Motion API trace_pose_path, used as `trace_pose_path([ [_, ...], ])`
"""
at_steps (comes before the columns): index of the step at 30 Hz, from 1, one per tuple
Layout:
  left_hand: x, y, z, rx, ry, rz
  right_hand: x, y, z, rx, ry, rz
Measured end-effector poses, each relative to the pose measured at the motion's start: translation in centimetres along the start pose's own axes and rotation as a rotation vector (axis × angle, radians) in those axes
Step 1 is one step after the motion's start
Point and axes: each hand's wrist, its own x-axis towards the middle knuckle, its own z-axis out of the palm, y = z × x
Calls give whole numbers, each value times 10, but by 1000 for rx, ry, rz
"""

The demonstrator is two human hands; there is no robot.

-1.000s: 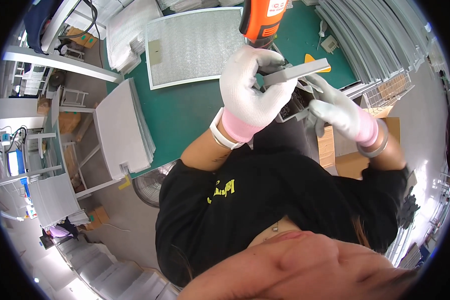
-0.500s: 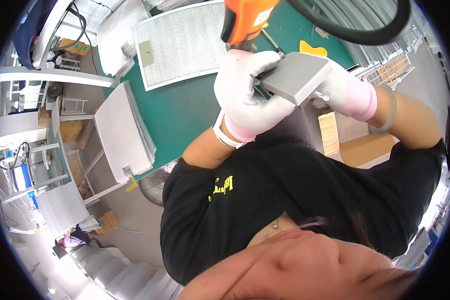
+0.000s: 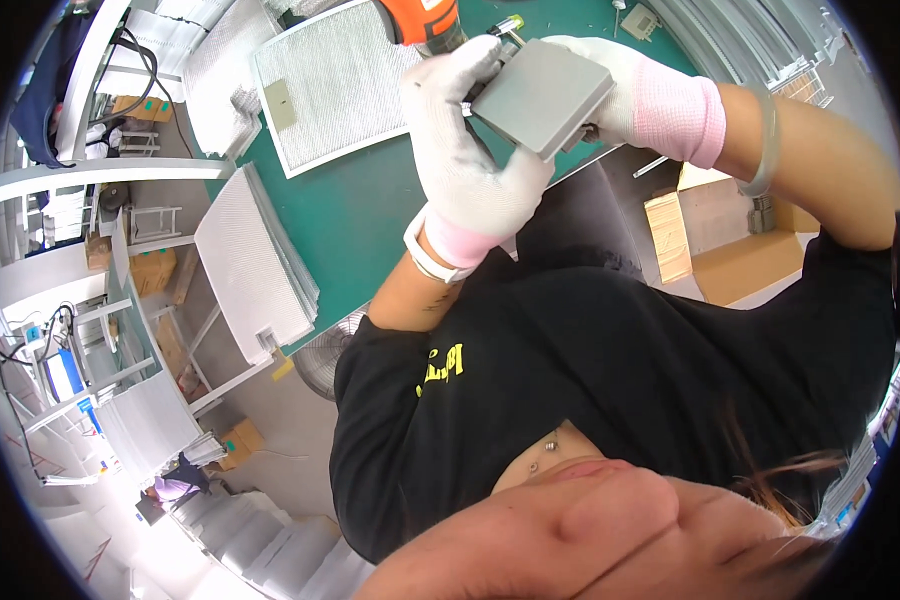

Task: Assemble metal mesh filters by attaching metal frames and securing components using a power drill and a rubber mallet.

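Up over the green bench, a flat grey rectangular piece (image 3: 548,95), seemingly a thin metal box, is held between both my gloved hands. My left hand (image 3: 460,145), in a white glove with a pink cuff, is closed on its left side, thumb near the lower corner and fingers around the far left edge. My right hand (image 3: 635,95), gloved alike, grips the right side; most of its fingers are hidden behind the piece. Just beyond my left hand is an orange and black power tool (image 3: 425,20), cut off by the frame's upper edge.
The green bench (image 3: 320,225) carries a framed mesh panel (image 3: 345,85) and a stack of pale panels (image 3: 250,265) at its left edge. Long metal strips (image 3: 760,45) lie far right. An open cardboard box (image 3: 745,268) stands right of my body, and a fan (image 3: 322,362) below the bench.
Both hands and the grey piece have shifted away from my body and slightly left in view. The piece now shows its broad face more fully. The orange tool appears further left and higher.
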Motion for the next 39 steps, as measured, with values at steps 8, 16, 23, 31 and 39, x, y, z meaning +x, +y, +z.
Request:
trace_pose_path([
  [8, 23, 5, -22, -95, -44, 6, 2, -20, -3, 401, -55, 232],
  [16, 31, 9, -27, 25, -71, 106, -11, -45, -6, 203, -106, 93],
  [23, 31, 6, -26, 36, -122, 102, -5, -40, -2, 418, -56, 259],
  [31, 39, 19, -20, 308, -125, 118, -2, -46, -7, 251, -56, 207],
  [39, 56, 38, -21, 501, -346, 54, 17, -7, -15, -315, 127, -1086],
])
